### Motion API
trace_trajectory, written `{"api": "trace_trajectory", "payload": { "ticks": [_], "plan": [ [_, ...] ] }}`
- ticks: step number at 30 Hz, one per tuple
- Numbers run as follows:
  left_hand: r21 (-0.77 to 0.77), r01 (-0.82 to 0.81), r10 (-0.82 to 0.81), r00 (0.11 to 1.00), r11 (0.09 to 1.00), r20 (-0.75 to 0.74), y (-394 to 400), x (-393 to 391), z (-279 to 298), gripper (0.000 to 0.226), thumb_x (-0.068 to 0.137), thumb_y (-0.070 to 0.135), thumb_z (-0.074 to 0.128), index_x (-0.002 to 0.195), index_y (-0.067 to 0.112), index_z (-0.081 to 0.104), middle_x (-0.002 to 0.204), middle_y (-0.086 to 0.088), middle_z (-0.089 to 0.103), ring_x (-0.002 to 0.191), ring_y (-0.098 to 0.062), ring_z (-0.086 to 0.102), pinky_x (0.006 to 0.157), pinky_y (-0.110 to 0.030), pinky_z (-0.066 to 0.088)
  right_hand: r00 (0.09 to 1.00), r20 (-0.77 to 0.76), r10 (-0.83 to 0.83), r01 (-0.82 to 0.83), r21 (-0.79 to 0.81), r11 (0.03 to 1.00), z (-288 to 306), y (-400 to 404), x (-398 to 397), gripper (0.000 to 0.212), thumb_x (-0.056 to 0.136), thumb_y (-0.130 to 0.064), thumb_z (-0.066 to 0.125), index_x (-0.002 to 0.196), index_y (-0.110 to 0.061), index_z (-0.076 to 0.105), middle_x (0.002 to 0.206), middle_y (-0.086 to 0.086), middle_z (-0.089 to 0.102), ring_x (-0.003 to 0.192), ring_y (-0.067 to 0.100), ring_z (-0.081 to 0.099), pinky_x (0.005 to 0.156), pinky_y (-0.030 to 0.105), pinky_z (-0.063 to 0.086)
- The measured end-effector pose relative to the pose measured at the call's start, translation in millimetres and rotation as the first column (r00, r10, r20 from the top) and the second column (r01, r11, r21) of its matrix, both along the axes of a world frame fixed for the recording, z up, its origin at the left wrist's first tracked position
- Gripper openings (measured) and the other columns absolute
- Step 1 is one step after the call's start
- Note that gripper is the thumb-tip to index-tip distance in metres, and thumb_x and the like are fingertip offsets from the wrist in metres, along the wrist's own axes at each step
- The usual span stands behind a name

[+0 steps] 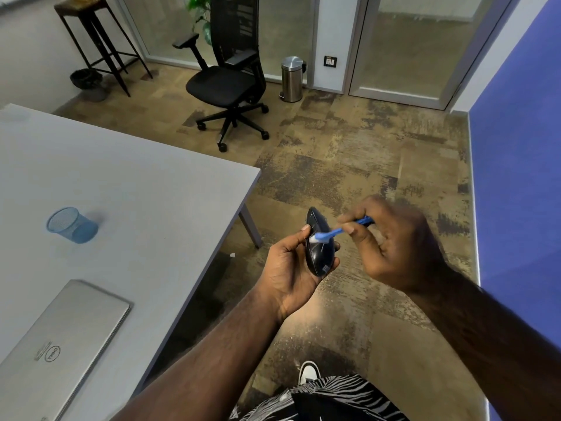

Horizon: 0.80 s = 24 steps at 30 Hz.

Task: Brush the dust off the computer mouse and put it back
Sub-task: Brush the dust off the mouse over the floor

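Note:
A black computer mouse (317, 252) stands on end in my left hand (288, 271), which grips it from below and the sides, out over the carpet to the right of the table. My right hand (391, 241) pinches the handle of a small blue brush (340, 230). The brush's white bristle head lies on the mouse's upper face, near my left thumb. Part of the brush handle is hidden inside my right fingers.
The grey table (127, 183) fills the left, with a closed silver laptop (57, 341) near its front edge and a blue mesh pen cup (71, 224) lying on its side. Farther back stand a black office chair (230, 83), a steel bin (292, 79) and a tall stool (100, 41).

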State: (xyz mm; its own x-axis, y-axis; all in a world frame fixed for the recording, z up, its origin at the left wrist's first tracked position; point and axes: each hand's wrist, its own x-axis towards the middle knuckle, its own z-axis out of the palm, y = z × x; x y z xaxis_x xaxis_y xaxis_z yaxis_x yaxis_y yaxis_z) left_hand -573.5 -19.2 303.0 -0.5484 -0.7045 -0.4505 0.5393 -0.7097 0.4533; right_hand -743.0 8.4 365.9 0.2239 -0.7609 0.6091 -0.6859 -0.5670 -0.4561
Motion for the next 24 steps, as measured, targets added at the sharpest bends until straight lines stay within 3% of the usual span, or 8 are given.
{"api": "trace_trajectory", "payload": {
  "ticks": [2, 4, 8, 13, 15, 18, 22, 24],
  "plan": [
    [0.008, -0.006, 0.006, 1.000, 1.000, 0.008, -1, 0, -2, 0.050, 0.089, 0.025, 0.055, 0.133, 0.001, 0.050, 0.131, -0.020, 0.047, 0.116, -0.032, 0.048, 0.108, -0.042, 0.035, 0.992, -0.055, 0.116, -0.115, 0.031, 0.993, -1, 4, 3, 0.015, 0.088, -0.016, 0.058, 0.092, -0.005, 0.067, 0.079, 0.007, 0.071, 0.065, 0.021, 0.066, 0.053, 0.033, 0.053],
    [0.017, -0.024, 0.024, 1.000, 1.000, 0.006, -2, -1, -4, 0.050, 0.091, 0.024, 0.052, 0.137, 0.003, 0.047, 0.134, -0.021, 0.045, 0.122, -0.033, 0.042, 0.116, -0.044, 0.024, 0.985, -0.092, 0.149, -0.147, 0.028, 0.989, -1, 6, 6, 0.015, 0.088, -0.015, 0.058, 0.091, -0.005, 0.068, 0.078, 0.008, 0.071, 0.065, 0.021, 0.066, 0.052, 0.035, 0.053],
    [-0.013, -0.021, 0.021, 1.000, 1.000, -0.001, -2, -1, -4, 0.038, 0.091, 0.025, 0.054, 0.122, 0.003, 0.060, 0.122, -0.020, 0.054, 0.106, -0.030, 0.054, 0.099, -0.042, 0.042, 0.997, -0.064, 0.039, -0.040, -0.020, 0.999, 4, 3, 3, 0.015, 0.089, -0.013, 0.059, 0.093, -0.002, 0.069, 0.080, 0.009, 0.072, 0.065, 0.022, 0.068, 0.052, 0.035, 0.055],
    [-0.013, -0.036, 0.036, 0.999, 0.999, -0.035, -2, -4, -5, 0.037, 0.091, 0.022, 0.053, 0.123, 0.004, 0.057, 0.116, -0.018, 0.059, 0.107, -0.030, 0.053, 0.111, -0.044, 0.028, 0.987, -0.155, 0.047, -0.047, 0.003, 0.999, 10, 10, 12, 0.011, 0.087, -0.012, 0.061, 0.092, -0.006, 0.069, 0.077, 0.007, 0.070, 0.063, 0.023, 0.065, 0.051, 0.031, 0.051],
    [-0.026, -0.043, 0.042, 0.998, 0.999, -0.042, -3, -4, -5, 0.035, 0.091, 0.022, 0.054, 0.120, 0.003, 0.059, 0.118, -0.019, 0.059, 0.110, -0.031, 0.051, 0.110, -0.044, 0.031, 0.987, -0.153, -0.052, 0.054, 0.013, 0.998, 13, 11, 14, 0.008, 0.087, -0.012, 0.063, 0.093, -0.008, 0.067, 0.075, 0.005, 0.068, 0.062, 0.023, 0.063, 0.051, 0.027, 0.048],
    [-0.050, -0.054, 0.052, 0.997, 0.997, -0.053, -3, -4, -5, 0.031, 0.087, 0.022, 0.057, 0.112, 0.004, 0.062, 0.104, -0.015, 0.068, 0.096, -0.026, 0.064, 0.095, -0.038, 0.045, 0.982, -0.184, -0.048, 0.059, 0.052, 0.997, 14, 15, 21, 0.013, 0.091, -0.017, 0.056, 0.094, -0.010, 0.066, 0.075, 0.006, 0.068, 0.062, 0.025, 0.062, 0.050, 0.033, 0.051],
    [-0.056, -0.085, 0.082, 0.995, 0.995, -0.055, -4, -5, -6, 0.034, 0.085, 0.021, 0.058, 0.115, 0.005, 0.061, 0.106, -0.014, 0.068, 0.099, -0.027, 0.060, 0.110, -0.046, 0.032, 0.979, -0.164, -0.125, 0.130, 0.023, 0.991, 19, 15, 26, 0.010, 0.089, -0.015, 0.059, 0.093, -0.008, 0.066, 0.073, 0.007, 0.068, 0.060, 0.026, 0.062, 0.047, 0.033, 0.051],
    [-0.062, -0.086, 0.081, 0.994, 0.994, -0.071, -3, -5, -5, 0.035, 0.085, 0.021, 0.059, 0.116, 0.005, 0.062, 0.109, -0.014, 0.068, 0.101, -0.027, 0.060, 0.107, -0.044, 0.036, 0.976, -0.164, -0.145, 0.152, 0.031, 0.988, 21, 14, 28, 0.012, 0.090, -0.017, 0.056, 0.092, -0.008, 0.065, 0.073, 0.007, 0.068, 0.059, 0.026, 0.062, 0.047, 0.032, 0.050]
  ]
}}
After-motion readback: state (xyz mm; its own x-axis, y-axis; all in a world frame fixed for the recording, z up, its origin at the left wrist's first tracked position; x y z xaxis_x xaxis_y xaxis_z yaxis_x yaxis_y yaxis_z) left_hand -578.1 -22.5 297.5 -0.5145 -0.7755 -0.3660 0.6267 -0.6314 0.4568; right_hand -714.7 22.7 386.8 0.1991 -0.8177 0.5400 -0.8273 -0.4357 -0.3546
